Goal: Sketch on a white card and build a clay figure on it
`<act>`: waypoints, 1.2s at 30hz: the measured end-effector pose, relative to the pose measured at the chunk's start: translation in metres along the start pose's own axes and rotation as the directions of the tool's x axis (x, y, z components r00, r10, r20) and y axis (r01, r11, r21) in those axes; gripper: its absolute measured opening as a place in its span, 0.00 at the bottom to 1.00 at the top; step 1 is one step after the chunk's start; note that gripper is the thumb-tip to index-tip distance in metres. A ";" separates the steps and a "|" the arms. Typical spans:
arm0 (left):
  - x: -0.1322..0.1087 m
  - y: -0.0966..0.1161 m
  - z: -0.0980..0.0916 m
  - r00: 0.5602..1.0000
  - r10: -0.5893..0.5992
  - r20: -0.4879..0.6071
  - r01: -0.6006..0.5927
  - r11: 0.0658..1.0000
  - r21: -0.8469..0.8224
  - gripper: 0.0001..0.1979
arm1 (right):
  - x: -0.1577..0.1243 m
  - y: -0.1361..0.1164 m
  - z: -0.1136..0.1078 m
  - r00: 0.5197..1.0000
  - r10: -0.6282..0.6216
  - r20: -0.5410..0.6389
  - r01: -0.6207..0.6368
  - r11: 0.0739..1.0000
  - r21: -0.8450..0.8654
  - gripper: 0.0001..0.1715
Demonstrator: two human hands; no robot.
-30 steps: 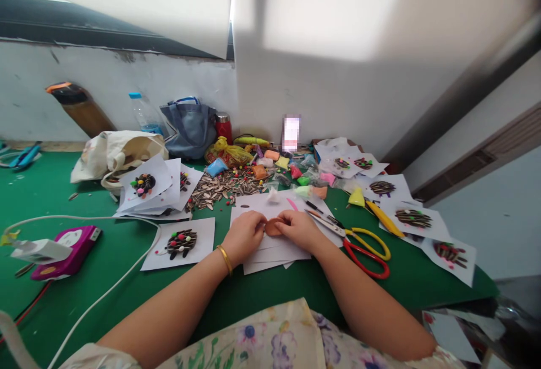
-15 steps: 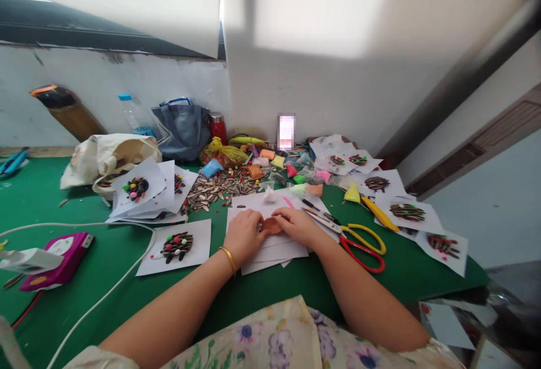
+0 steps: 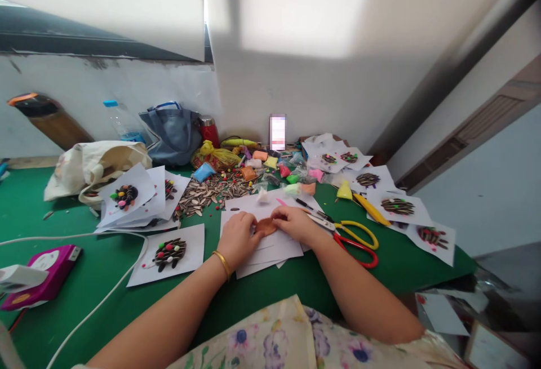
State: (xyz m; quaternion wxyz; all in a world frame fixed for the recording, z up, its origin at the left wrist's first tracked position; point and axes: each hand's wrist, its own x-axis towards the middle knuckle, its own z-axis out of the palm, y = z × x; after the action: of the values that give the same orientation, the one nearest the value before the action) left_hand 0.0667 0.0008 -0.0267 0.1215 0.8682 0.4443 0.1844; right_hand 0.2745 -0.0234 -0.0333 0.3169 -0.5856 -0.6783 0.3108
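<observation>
The head view showed floral clothing (image 3: 253, 338) at the near edge and two bare forearms reaching over the green bench (image 3: 236, 301). The left hand (image 3: 239, 238), with a gold bracelet (image 3: 222, 263) at its wrist, had its grip closed on the near-left edge of a brown disc (image 3: 265, 226); the right hand (image 3: 296, 223) pinched the opposite edge. The disc sat between the fingertips, over stacked white paper (image 3: 268, 253); whether it touched the sheets could not be told.

A second earlier it had shown a rounder face; now it looked narrower, tilted or bent. That suggested the piece was being turned or worked, with neither hand having let go.

Scissors (image 3: 338, 226) lay just right of the right hand, and a seed-decorated card (image 3: 170, 253) to the left. Farther back were a heap of striped seeds (image 3: 203, 197), a blue bag (image 3: 173, 135) and, against the wall, a phone (image 3: 278, 132).
</observation>
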 end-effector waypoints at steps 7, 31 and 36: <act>0.000 -0.002 0.000 0.999 0.036 -0.016 -0.037 0.999 -0.029 0.08 | 0.003 0.002 0.002 1.000 -0.022 -0.010 0.021 0.995 -0.095 0.09; 0.000 -0.003 0.002 0.998 0.043 -0.043 -0.045 0.998 -0.039 0.07 | -0.027 0.000 0.004 0.983 -0.178 -0.033 0.149 0.898 -0.414 0.16; 0.000 -0.004 0.002 0.998 0.032 -0.044 -0.034 0.999 -0.038 0.07 | -0.035 -0.001 0.001 0.980 -0.194 -0.048 0.163 0.914 -0.371 0.18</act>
State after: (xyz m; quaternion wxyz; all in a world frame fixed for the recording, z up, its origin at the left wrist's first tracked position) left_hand 0.0650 0.0025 -0.0303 0.1256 0.8688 0.4287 0.2138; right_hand 0.2765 -0.0579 -0.0355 0.2577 -0.5825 -0.7609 0.1240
